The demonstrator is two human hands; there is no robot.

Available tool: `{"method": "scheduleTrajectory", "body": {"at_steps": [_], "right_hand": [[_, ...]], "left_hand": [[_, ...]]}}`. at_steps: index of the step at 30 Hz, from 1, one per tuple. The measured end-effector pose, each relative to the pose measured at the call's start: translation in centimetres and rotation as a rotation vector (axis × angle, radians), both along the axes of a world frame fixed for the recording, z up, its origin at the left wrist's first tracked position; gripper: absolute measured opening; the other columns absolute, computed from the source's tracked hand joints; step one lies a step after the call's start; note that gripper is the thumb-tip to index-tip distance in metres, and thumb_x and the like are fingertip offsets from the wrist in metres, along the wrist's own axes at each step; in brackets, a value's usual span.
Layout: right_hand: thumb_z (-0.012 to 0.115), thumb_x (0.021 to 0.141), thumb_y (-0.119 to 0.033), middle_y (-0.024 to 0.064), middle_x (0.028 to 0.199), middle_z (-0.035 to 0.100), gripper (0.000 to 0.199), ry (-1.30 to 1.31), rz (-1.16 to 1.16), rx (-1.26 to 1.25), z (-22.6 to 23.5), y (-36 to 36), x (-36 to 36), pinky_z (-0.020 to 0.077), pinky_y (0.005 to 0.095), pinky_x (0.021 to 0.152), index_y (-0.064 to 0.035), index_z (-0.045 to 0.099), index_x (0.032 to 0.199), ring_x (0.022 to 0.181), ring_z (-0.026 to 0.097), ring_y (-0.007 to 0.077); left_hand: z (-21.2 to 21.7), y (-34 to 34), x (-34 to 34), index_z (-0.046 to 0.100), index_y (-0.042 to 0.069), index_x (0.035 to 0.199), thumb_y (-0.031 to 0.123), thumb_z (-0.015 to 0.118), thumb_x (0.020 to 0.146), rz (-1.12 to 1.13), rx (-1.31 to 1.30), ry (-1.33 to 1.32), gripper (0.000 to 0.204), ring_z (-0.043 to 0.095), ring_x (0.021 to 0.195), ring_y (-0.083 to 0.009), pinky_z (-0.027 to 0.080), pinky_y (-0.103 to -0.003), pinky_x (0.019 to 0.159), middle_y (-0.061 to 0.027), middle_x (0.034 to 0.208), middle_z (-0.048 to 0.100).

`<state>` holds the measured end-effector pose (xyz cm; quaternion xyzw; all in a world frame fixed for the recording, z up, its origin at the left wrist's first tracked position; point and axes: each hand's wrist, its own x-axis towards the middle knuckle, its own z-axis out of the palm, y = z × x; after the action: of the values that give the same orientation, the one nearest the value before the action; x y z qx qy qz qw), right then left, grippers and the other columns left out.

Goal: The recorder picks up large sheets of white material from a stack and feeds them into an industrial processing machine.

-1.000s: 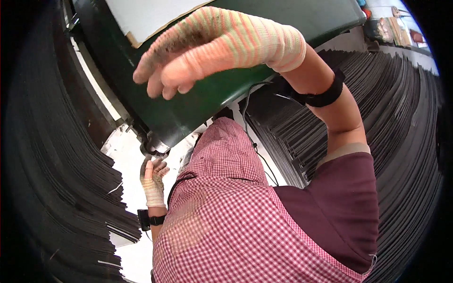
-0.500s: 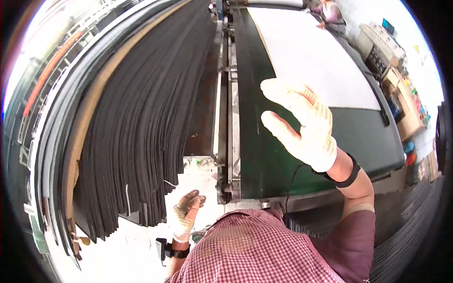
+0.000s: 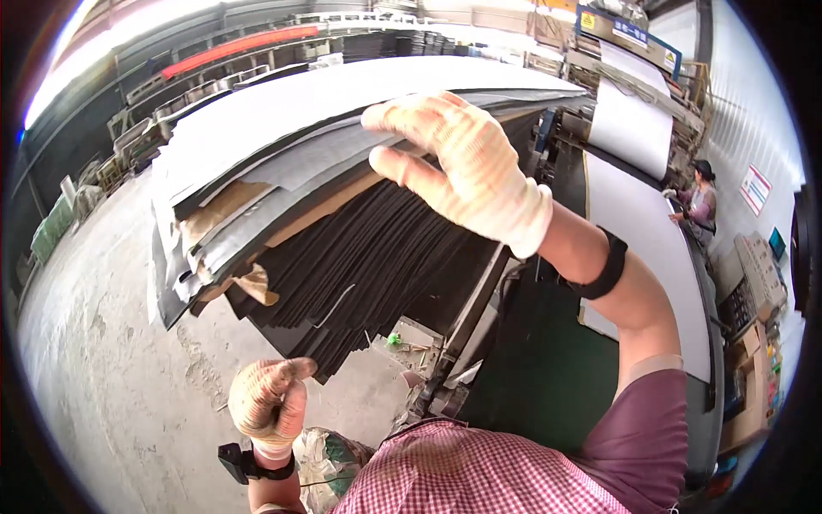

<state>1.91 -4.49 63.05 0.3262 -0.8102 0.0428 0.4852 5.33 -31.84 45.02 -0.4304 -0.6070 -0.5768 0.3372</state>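
My right hand (image 3: 462, 163), in a pale knit glove, is raised in front of a tall stack of large sheets. Its thumb and fingers are apart with nothing between them. The stack's top sheet (image 3: 282, 103) is white, with grey and brown layers below. Lower down are many black sheets (image 3: 368, 248) with uneven edges. My left hand (image 3: 267, 403), gloved and darkened at the fingers, is low beside the stack's near bottom corner. Its fingers are curled in and I see nothing in them. Whether its fingertips touch the black sheets I cannot tell.
To the right runs a dark green conveyor belt (image 3: 548, 368) carrying a white sheet (image 3: 642, 257). A co-worker (image 3: 698, 201) stands at its far right side. A metal frame rail (image 3: 471, 308) lies between stack and belt. A torn brown flap (image 3: 255, 284) sticks out from the stack.
The view has swung left and up, bringing the white top of the stack into sight. My right hand now appears before the stack rather than the belt; my left fingers are curled in.
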Motion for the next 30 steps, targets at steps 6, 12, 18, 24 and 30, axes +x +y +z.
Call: {"method": "scheduleTrajectory", "body": {"at_steps": [6,12,18,24,30], "right_hand": [[0.067,0.079,-0.031,0.0160,0.102,0.062,0.041,-0.337,-0.020,0.098,3.7,-7.8,-10.2,0.0454,0.0368,0.083,-0.0087,0.059,0.112,0.095,0.058,0.0275],[0.070,0.074,-0.042,0.0156,0.109,0.062,0.057,-0.651,0.171,0.158,3.3,-9.7,-16.5,0.0435,0.0372,0.089,-0.0085,0.057,0.118,0.103,0.058,0.0301],[0.069,0.073,-0.046,0.0159,0.102,0.062,0.057,-0.388,0.323,0.347,2.0,-13.7,-13.1,0.0465,0.0378,0.082,-0.0074,0.057,0.114,0.097,0.059,0.0316],[0.062,0.079,-0.035,0.0056,0.077,0.058,0.032,0.359,0.205,0.496,2.6,-13.9,-13.7,0.0465,0.0336,0.062,-0.0133,0.060,0.102,0.071,0.058,0.0229],[0.069,0.070,-0.024,0.0060,0.094,0.056,0.036,0.017,-0.282,0.501,2.6,-14.7,-13.5,0.0480,0.0366,0.071,-0.0133,0.057,0.102,0.088,0.057,0.0247]], "left_hand": [[5.3,-3.8,-2.5,0.061,0.004,0.102,-0.006,0.062,0.073,0.386,-0.046,0.040,0.031,0.060,0.096,-0.0245,0.047,-0.033,0.082,-0.0109,0.099,0.064],[9.3,-3.6,-4.7,0.060,0.007,0.106,0.017,0.070,0.071,0.568,-0.336,0.221,0.038,0.052,0.108,-0.0320,0.037,-0.044,0.097,-0.0092,0.108,0.061],[7.7,-1.6,-8.3,0.063,0.010,0.098,0.029,0.071,0.069,0.640,-0.327,0.315,0.035,0.052,0.108,-0.0274,0.035,-0.050,0.098,-0.0042,0.104,0.061],[7.2,-1.2,-8.5,0.064,0.011,0.096,0.028,0.074,0.065,0.640,-0.321,0.291,0.037,0.052,0.109,-0.0273,0.036,-0.048,0.098,-0.0029,0.105,0.063],[7.1,-1.3,-8.7,0.062,0.010,0.097,0.026,0.072,0.067,0.629,-0.310,0.316,0.036,0.052,0.107,-0.0283,0.037,-0.050,0.096,-0.0031,0.104,0.062]]}}
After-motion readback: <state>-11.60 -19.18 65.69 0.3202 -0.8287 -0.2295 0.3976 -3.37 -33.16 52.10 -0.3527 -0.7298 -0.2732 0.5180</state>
